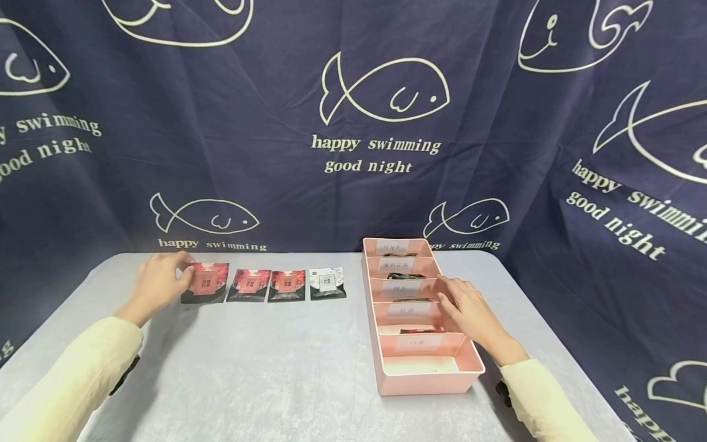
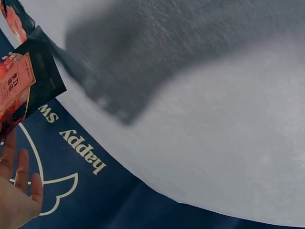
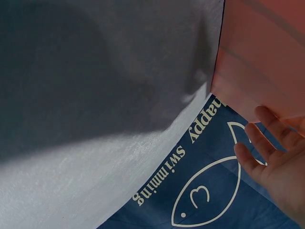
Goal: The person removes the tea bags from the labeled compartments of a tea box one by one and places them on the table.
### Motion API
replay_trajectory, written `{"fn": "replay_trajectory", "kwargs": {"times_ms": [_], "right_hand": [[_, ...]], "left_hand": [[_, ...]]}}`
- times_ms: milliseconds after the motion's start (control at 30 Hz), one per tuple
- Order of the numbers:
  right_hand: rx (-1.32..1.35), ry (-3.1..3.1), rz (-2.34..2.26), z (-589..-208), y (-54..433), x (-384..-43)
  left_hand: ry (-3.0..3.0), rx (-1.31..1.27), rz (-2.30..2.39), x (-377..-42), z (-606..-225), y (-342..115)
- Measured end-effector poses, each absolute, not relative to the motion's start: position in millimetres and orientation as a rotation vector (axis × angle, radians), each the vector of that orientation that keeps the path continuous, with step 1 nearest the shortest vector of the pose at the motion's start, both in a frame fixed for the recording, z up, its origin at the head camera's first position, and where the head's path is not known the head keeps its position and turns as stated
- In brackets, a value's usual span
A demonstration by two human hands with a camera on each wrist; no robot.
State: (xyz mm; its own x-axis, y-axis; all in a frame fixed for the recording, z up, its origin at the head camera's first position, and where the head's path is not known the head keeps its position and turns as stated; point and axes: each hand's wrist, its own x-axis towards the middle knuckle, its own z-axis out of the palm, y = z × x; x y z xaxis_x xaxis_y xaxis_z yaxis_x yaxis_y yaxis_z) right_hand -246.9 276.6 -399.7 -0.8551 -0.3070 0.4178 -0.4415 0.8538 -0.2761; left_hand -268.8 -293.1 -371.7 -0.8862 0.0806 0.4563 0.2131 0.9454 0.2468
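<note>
My left hand [image 1: 160, 279] pinches the upper left edge of a red and black tea packet [image 1: 205, 283], the leftmost in a row of packets. In the left wrist view this packet [image 2: 33, 81] is tilted up off the table, the other fingers spread below it. My right hand [image 1: 475, 310] rests at the right side of a pink divided box [image 1: 428, 383], fingertips at its rim. Seen from the right wrist, its fingers [image 3: 274, 124] are loosely extended along the box's outer wall [image 3: 262, 62].
Two more red and black packets [image 1: 250, 286] [image 1: 286, 286] and a white and black one [image 1: 327, 284] lie in the row. Labelled compartments divide the box; several contain dark packets [image 1: 405, 276]. A dark blue fish-print curtain [image 1: 287, 123] hangs round the grey table [image 1: 248, 380].
</note>
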Motion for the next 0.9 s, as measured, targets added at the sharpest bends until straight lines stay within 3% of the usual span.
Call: {"fn": "replay_trajectory", "kwargs": {"times_ms": [900], "right_hand": [[0.546,-2.685,0.512,-397.6,275.4,-245.7]], "left_hand": [[-2.802,-0.137,-0.292,-280.9,-384.4,-298.8]]}}
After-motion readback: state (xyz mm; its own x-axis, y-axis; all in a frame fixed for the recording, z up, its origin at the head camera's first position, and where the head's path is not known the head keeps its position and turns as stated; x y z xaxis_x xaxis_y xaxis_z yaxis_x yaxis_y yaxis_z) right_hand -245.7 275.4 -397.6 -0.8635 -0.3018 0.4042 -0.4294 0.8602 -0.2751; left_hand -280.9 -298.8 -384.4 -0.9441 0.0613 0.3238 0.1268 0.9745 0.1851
